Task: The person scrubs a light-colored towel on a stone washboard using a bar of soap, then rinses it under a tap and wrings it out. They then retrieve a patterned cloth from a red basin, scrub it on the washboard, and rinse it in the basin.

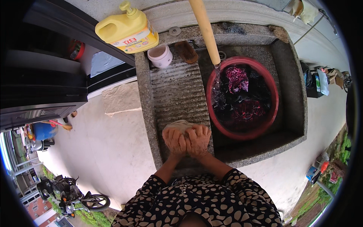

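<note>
Side by side at the near end of the sink's ridged stone washboard (pixel 176 92), my left hand (pixel 174 140) and my right hand (pixel 197 140) are closed over a pale wet cloth (pixel 179 123). Most of the cloth is hidden under my curled fingers; only its far edge shows. Right of my hands, in the sink basin, stands a round red tub (pixel 276 100) of water with dark clothes (pixel 247 111) and a pink-and-black patterned garment (pixel 237 79). Water runs into the tub from a tan tube (pixel 206 32).
At the washboard's far end are a pale pink jar (pixel 160 56) and a brown scrubbing brush (pixel 186 52). A yellow pump jug (pixel 128 32) stands beyond the stone sink's rim (pixel 145 113). A motorcycle (pixel 72 196) is parked at the lower left, near a dark door (pixel 45 79).
</note>
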{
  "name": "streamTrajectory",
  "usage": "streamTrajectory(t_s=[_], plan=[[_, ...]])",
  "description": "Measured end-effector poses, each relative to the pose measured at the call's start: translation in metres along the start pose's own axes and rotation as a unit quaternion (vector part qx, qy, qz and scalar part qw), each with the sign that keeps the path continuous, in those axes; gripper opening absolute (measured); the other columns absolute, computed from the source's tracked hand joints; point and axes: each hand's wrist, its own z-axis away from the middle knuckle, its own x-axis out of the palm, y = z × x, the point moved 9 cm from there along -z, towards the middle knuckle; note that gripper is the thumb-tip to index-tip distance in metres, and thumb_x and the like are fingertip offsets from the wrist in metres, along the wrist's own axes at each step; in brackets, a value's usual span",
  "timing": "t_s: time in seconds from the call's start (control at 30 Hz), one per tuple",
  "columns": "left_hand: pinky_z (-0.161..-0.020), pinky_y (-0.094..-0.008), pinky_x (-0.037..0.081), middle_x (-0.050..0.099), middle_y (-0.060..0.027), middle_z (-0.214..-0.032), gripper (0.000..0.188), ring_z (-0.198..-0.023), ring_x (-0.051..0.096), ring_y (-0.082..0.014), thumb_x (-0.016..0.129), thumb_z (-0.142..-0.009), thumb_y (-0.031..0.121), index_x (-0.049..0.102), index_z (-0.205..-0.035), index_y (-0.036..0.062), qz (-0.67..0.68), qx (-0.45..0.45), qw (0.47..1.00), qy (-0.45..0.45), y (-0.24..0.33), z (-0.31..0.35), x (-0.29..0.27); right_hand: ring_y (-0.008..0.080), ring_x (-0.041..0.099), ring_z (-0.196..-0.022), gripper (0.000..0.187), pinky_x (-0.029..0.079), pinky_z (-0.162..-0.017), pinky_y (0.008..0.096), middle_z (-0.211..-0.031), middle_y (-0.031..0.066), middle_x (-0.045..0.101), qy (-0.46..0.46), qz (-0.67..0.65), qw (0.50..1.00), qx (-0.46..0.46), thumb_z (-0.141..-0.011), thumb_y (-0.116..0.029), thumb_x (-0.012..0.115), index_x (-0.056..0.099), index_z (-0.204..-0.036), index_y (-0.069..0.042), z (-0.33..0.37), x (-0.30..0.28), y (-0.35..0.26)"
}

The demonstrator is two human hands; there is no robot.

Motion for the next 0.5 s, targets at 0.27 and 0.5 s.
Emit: streamTrajectory(t_s=[0.27, 0.5], plan=[[-0.058, -0.0423, 0.042, 0.051, -0.0131, -0.072, 0.017, -0.062, 0.049, -0.0325, 0.048, -0.088, 0.014, 0.05, -0.076, 0.0015, 0.009, 0.087, 0.995, -0.054, -0.026, -0.023, 0.028, 0.0282, 0.054, -0.069, 0.016, 0.039, -0.06, 0.0429, -0.071, 0.0087, 0.054, -0.08, 0.004, 0.997, -0.02, -0.078, -0.024, 0.058, 0.055, -0.073, -0.009, -0.037, 0.04, 0.019], [-0.06, -0.0412, 0.043, 0.054, -0.0171, -0.077, 0.023, -0.063, 0.051, -0.036, 0.043, -0.097, 0.017, 0.052, -0.087, -0.0012, -0.207, -0.079, 0.973, -0.07, -0.088, -0.025, 0.052, 0.0273, 0.057, -0.083, 0.019, 0.046, -0.071, 0.0456, -0.077, 0.0064, 0.059, -0.23, 0.172, 0.957, 0.051, -0.082, -0.023, 0.057, 0.063, -0.08, -0.006, -0.096, 0.085, 0.03]])
